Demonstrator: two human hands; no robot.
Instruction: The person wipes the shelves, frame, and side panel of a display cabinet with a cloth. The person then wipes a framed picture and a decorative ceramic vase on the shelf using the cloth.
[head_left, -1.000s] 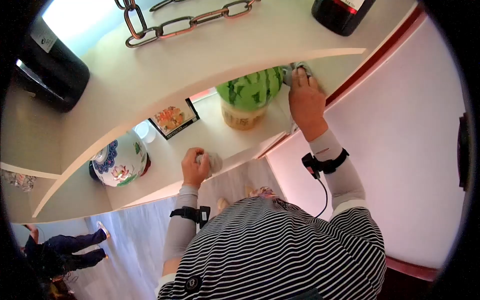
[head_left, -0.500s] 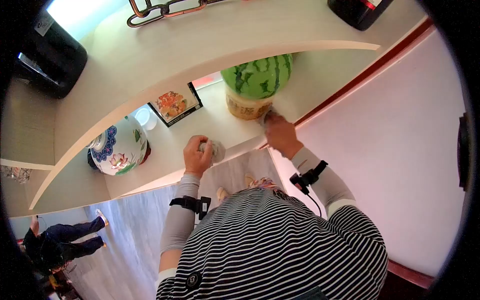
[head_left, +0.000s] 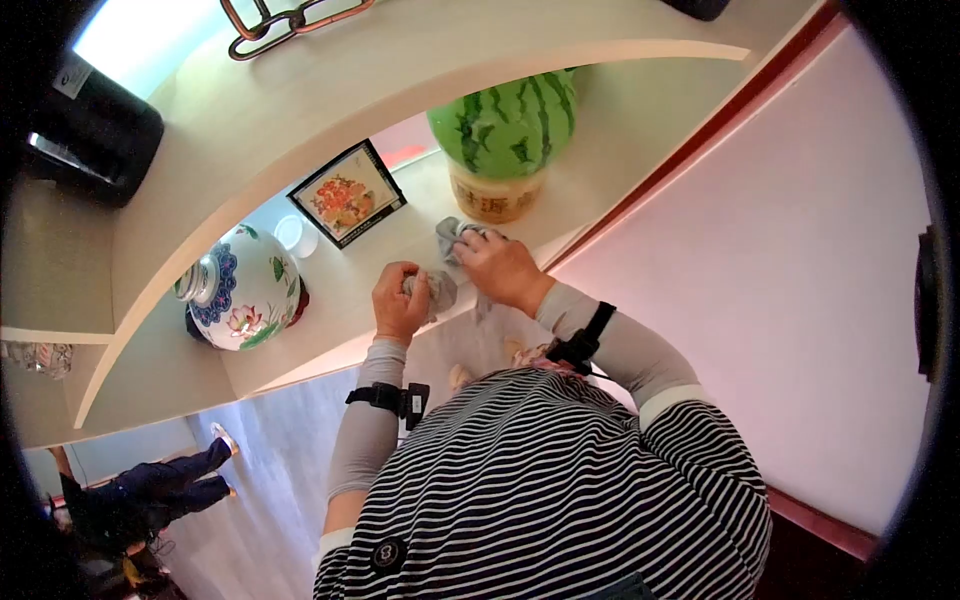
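Observation:
My left hand (head_left: 400, 303) is closed round a crumpled greyish object (head_left: 436, 294), cloth-like, over the front edge of the lower shelf. Just right of it, my right hand (head_left: 497, 266) presses a grey cloth (head_left: 453, 238) onto the shelf board (head_left: 420, 222). Behind my right hand stands a pale jar with dark characters (head_left: 496, 197), with a green watermelon-patterned ball (head_left: 508, 125) on top. A framed picture of orange flowers (head_left: 346, 200) stands upright left of the jar.
A flowered porcelain vase (head_left: 247, 290) and a white cup (head_left: 296, 236) are at the left. Above are a dark bottle (head_left: 95, 130) and a metal chain (head_left: 290, 24) on the upper shelf. Another person (head_left: 150, 495) is at the lower left. A pale wall (head_left: 780, 280) rises on the right.
My right hand, with the grey cloth, has moved from beside the green ball, past the jar's front, leftward to near my left hand. My left hand has stayed nearly in place.

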